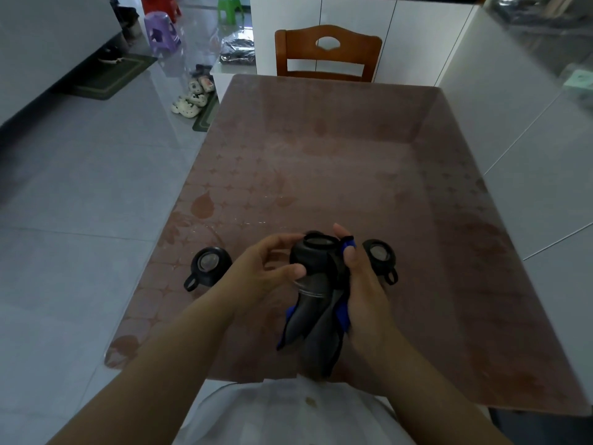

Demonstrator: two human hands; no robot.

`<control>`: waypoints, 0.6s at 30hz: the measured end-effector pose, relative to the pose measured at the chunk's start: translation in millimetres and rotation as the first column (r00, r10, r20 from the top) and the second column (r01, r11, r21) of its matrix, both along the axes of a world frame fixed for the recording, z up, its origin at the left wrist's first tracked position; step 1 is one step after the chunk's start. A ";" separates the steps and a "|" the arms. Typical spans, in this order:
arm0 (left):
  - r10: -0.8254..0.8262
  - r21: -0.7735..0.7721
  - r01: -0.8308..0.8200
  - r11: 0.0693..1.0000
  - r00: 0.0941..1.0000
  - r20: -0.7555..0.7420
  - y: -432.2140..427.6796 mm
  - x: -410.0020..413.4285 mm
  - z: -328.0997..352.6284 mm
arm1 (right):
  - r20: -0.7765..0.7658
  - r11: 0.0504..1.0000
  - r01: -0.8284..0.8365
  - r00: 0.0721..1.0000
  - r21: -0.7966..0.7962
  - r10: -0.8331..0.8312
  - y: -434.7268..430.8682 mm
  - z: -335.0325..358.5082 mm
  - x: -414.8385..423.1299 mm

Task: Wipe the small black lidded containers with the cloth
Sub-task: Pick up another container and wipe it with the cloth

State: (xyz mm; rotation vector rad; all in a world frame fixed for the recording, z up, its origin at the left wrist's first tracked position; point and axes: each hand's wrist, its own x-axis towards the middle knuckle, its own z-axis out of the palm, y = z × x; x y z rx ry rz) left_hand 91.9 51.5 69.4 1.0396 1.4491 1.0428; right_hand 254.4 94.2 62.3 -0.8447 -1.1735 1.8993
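Three small black lidded containers with clear round lid windows are in view. One container (pixel 316 256) is held above the table's near edge, between both hands. My left hand (pixel 266 268) grips its left side with thumb and fingers. My right hand (pixel 361 277) presses a dark grey cloth with blue edging (pixel 316 329) against its right side; the cloth hangs down below the container. A second container (pixel 208 264), with a loop handle, stands on the table to the left. The third container (pixel 380 255) stands to the right, partly hidden behind my right hand.
The brown patterned table (pixel 337 162) stretches ahead, with a wooden chair (pixel 327 53) at its far end. A white wall or cabinet (pixel 513 107) runs along the right. Left of the table lie grey floor tiles, shoes (pixel 194 96), mats and plastic stools (pixel 162 32).
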 end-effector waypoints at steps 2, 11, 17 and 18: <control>-0.014 0.005 0.014 1.000 1.000 -0.007 -2.2 9.1 6.0 | 0.033 0.999 0.011 0.999 0.042 -0.012 -0.1 0.5 2.6; 0.185 0.011 -0.185 0.983 0.983 0.022 -9.7 47.0 15.1 | 0.207 0.961 0.054 0.972 0.273 -0.113 -10.9 0.1 -7.4; 0.153 0.023 -0.159 0.987 0.977 0.151 -14.4 25.5 10.5 | 0.311 0.955 0.050 0.939 0.291 -0.144 -3.4 4.1 5.9; 0.145 0.022 -0.151 0.988 0.977 0.154 -15.7 24.4 10.5 | 0.313 0.950 0.070 0.935 0.304 -0.169 -2.7 3.5 7.8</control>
